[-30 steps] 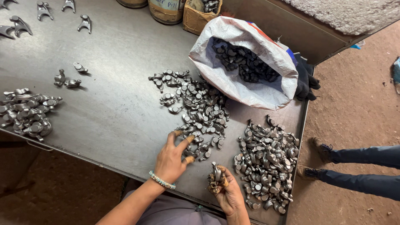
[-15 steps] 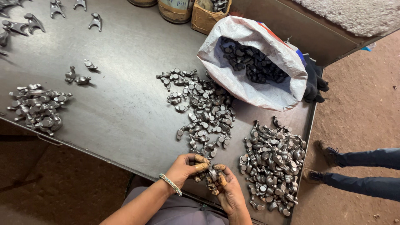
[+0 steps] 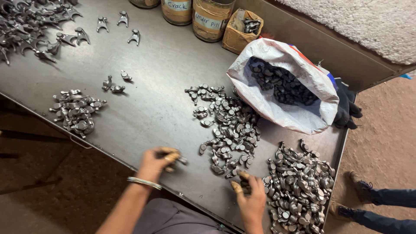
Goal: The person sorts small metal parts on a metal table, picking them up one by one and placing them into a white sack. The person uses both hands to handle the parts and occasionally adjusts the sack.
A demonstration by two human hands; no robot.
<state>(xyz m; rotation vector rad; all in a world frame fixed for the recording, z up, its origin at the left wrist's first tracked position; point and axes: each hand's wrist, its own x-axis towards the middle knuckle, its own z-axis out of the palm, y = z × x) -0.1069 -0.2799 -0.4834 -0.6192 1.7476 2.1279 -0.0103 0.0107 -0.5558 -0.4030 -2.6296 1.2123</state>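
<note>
Left hand: the left hand (image 3: 158,162) sits near the front edge of the metal table (image 3: 156,108), a bangle (image 3: 144,183) on the wrist. Its fingers (image 3: 170,154) are curled in and pinching a small grey metal part (image 3: 181,160) that sticks out on the side facing the middle pile. The hand is motion-blurred, so finer detail is lost.

Right hand: the right hand (image 3: 251,195) is also at the front edge, between the middle pile and the right pile. Its fingers (image 3: 237,187) are bent together around something dark; whether that is 1 part or more, I cannot tell.

Middle pile: a loose scatter of the same small forged parts (image 3: 227,128) runs from the sack's mouth down toward the front edge, ending just beside both hands.

Right pile: a denser heap of parts (image 3: 299,182) fills the front right corner, touching the right hand's far side.

Sack: a white woven sack (image 3: 281,86) lies open near the right edge, dark parts showing inside.

Left side: a smaller heap (image 3: 76,112) lies by the front left edge, with 3 stray pieces (image 3: 113,84) just behind it.

Back edge: larger forked castings (image 3: 34,24) crowd the back left corner; jars (image 3: 210,17) and a small cardboard box (image 3: 240,30) stand along the back.

Floor: another person's shoes and trouser legs (image 3: 372,203) show past the right edge.
</note>
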